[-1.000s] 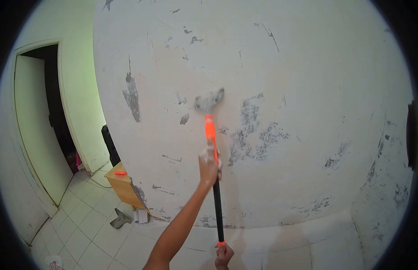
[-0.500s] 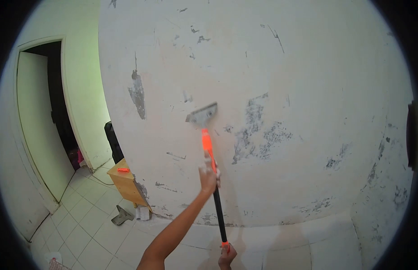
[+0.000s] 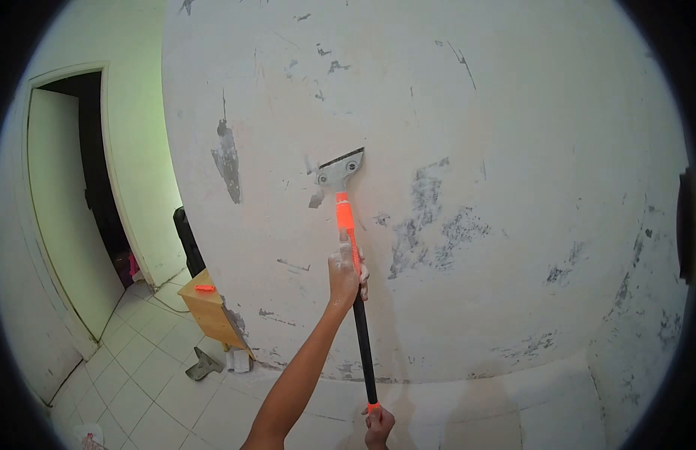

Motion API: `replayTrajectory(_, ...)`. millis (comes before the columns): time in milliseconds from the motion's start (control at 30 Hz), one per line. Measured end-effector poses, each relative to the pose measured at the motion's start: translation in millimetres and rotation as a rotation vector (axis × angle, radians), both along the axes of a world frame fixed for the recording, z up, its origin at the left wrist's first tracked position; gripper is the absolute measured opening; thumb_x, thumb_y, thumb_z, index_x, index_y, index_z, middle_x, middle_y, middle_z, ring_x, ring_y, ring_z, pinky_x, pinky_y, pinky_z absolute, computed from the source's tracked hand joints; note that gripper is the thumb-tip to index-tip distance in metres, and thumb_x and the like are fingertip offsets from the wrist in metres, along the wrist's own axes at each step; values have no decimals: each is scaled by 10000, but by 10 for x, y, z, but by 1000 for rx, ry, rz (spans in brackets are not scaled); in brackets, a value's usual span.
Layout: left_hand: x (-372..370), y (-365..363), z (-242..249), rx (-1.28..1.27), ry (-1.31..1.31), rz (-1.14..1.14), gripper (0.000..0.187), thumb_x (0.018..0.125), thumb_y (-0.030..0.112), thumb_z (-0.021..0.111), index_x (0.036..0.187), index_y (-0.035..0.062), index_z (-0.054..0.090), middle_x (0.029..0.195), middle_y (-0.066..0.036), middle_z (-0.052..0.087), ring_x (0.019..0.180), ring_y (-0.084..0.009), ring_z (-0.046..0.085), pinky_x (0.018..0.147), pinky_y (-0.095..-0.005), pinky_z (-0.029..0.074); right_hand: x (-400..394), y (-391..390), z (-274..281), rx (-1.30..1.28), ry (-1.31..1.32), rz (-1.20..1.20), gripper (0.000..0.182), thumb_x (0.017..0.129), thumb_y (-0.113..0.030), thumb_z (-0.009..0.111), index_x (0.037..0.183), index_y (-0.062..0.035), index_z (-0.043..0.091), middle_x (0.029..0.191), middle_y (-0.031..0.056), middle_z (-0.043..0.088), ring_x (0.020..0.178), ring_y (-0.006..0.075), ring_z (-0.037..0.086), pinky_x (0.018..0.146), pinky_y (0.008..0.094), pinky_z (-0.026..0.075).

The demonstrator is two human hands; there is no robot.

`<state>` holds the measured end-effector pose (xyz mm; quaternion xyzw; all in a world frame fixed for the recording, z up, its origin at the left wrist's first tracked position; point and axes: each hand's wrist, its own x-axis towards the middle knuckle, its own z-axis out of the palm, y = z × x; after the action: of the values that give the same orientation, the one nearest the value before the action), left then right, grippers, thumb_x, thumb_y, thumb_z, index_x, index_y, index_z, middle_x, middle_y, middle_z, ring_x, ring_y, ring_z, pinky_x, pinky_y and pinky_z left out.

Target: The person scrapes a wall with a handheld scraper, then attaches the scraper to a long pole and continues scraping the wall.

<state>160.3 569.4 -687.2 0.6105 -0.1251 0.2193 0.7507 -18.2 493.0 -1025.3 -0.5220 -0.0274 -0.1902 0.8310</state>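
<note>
A long-handled scraper [image 3: 365, 352] with an orange and black handle reaches up the wall [image 3: 498, 90]. Its wide metal head is tilted, the right end higher, and lies at or close to the wall surface; exact contact cannot be told. My left hand [image 3: 343, 274], dusted with white powder, wraps round the orange upper part of the handle, one finger stretched along it. Down at the handle's lower end, by an orange ring, my right hand [image 3: 379, 428] is closed around it. Grey patches [image 3: 423, 225] of bared wall show right of the scraper, with another grey patch [image 3: 227, 161] to its left.
To the left stands a small wooden cabinet [image 3: 217, 319] with an orange object [image 3: 205, 288] on top. A grey, flared piece [image 3: 203, 364] lies on the tiled floor [image 3: 149, 375] beside it. Farther left is a partly open door [image 3: 63, 202]. A dark object [image 3: 686, 225] juts in at the right edge.
The scraper's head has moved up the wall, uncovering a small grey patch below it. My left hand has risen slightly with the handle; my right hand stays nearly in place.
</note>
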Motion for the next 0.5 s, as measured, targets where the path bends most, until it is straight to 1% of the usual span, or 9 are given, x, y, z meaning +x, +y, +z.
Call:
replayTrajectory(33,14,-6,8,2,-3,-3,649,986,673,352,800,60,458,433,-39,411,250,-167,398,239,-308,353,31,-44,3,2,-3,-3,286,996,-219,514,762,-70,584,609,-65,411,538,68,340,488,244,283)
replayTrajectory(100,-18,-38,24,-18,-4,15,641,993,662,346,805,59,456,434,-39,410,248,-160,392,238,-300,341,31,-110,50,2,101,121,512,996,-432,541,792,26,641,527,-60,399,473,37,362,448,246,234)
replayTrajectory(133,9,-34,-5,-14,7,15,641,993,662,346,805,59,456,434,-39,410,248,-160,392,238,-300,341,58,-82,9,7,112,121,512,996,-432,541,792,26,641,527,-60,399,473,37,362,448,246,234)
replayTrajectory(233,47,-19,-148,9,-16,60,657,988,683,311,824,61,448,437,-42,405,258,-163,403,243,-297,357,155,13,-214,-50,91,43,494,1011,-412,533,824,32,639,538,-61,402,473,26,349,447,235,214)
replayTrajectory(300,54,-47,-307,12,-1,56,672,980,697,315,822,58,449,442,-39,405,263,-152,398,250,-289,353,153,14,-378,-47,148,20,462,971,-424,552,795,-13,669,571,-43,468,515,68,424,498,258,306)
replayTrajectory(333,21,-89,-408,24,6,71,678,972,707,327,822,57,447,448,-37,405,264,-142,390,251,-283,347,111,8,-478,-51,148,18,462,971,-424,552,795,-13,669,571,-43,468,515,68,424,498,258,306)
replayTrajectory(367,-11,-143,-507,23,3,68,678,972,707,327,822,57,447,448,-37,405,264,-142,390,251,-283,347,64,23,-631,-64,128,-19,458,998,-411,532,838,1,655,569,-46,450,493,53,388,472,242,277)
replayTrajectory(433,-76,-231,-714,7,87,77,662,972,698,355,802,65,450,448,-10,380,273,-117,363,254,-269,310,-19,83,-754,-76,107,-60,456,1025,-398,511,882,15,641,567,-50,432,472,38,352,447,226,249)
replayTrajectory(500,-148,-283,-912,18,112,57,669,963,711,362,800,68,451,447,-7,375,276,-114,362,256,-268,306,-203,172,-742,2,143,-192,306,1013,-212,496,747,-80,568,603,-65,392,535,67,337,482,248,286)
